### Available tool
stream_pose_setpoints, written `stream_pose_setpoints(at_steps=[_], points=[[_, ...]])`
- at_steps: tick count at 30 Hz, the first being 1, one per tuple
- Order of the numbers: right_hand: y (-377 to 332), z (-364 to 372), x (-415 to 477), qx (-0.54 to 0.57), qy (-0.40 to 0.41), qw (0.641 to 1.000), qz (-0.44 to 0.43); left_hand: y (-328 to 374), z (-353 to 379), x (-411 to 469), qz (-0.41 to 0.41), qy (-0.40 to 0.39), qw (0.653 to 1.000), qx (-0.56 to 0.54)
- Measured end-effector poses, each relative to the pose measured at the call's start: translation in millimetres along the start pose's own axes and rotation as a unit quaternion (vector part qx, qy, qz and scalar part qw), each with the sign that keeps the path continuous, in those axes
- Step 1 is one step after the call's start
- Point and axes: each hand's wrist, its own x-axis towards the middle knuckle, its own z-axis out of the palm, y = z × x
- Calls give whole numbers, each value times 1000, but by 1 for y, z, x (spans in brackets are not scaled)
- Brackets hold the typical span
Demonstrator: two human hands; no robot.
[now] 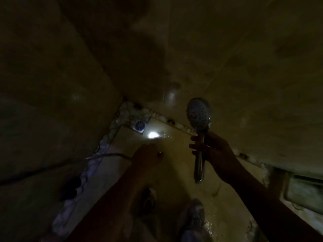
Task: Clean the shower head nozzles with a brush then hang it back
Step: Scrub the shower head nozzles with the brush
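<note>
Head view: shower head [199, 114] is standing upright, nozzles facing the camera, right hand [208, 147] gripping its handle. Left hand [148, 154] is hovering lower left of it, grip too dark to tell. Floor drain [139, 126] is sitting left of it.

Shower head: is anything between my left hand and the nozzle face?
Nothing visible, though the frame is dark. The left hand hangs below the shower head with only open air between them. The right hand grips it below the face.

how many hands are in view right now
2. The left hand is at centre, near the floor drain, its grip too dark to read; the right hand grips the shower head handle.
</note>
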Motion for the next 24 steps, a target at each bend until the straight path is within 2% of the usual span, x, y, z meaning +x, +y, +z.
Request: stream_pose_setpoints(at_steps=[6,13,17,24], points=[[153,8,81,2,-18,993,119,-66,131,76,-18,-40,999,13],[295,11,149,15,-43,968,247,-122,272,159,-67,-100,991,-66],[344,2,173,11,-79,956,282,-135,321,187,-65,-160,979,-112],[347,-10,180,28,-74,956,284,-134,335,180,-51,-165,960,-220]])
